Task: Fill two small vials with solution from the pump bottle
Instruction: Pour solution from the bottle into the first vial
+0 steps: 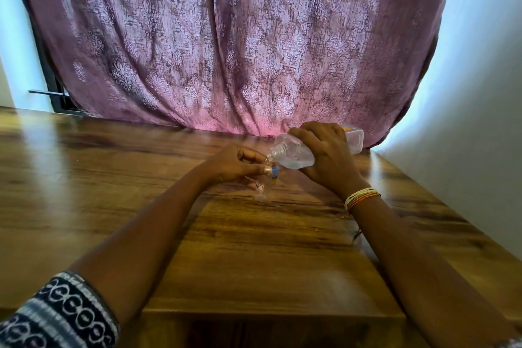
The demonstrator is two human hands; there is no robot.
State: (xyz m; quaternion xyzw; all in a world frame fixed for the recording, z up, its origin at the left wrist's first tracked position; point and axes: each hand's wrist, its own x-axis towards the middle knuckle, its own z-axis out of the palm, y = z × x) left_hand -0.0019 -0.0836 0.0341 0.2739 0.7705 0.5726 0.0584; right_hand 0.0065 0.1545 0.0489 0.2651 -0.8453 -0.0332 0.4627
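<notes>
At a wooden worktop [254, 248] set before a drawn purple curtain [240, 42], a person pours solution into a small vial. On the left, a patterned sleeve [56, 316] leads up the forearm to the left hand [237, 164], whose thumb and fingers pinch the clear vial [262, 188] near its top, holding it roughly upright just above the wood; a small label shows on its side. A blue cap [275, 171] lies on the worktop just beyond the vial. To the right, the right hand [324, 155], wrist ringed with thread bangles [360, 197], is wrapped round the clear bottle [293, 154], tilted with its threaded, pumpless neck meeting the vial's mouth. Clear liquid pools in the bottle's lower side. Behind that hand stands a clear plastic container [354, 138], far right by the curtain. The first fill appears under way; how full the vial is cannot be told. Next would come righting the bottle gently and capping. A second vial is not visible.
</notes>
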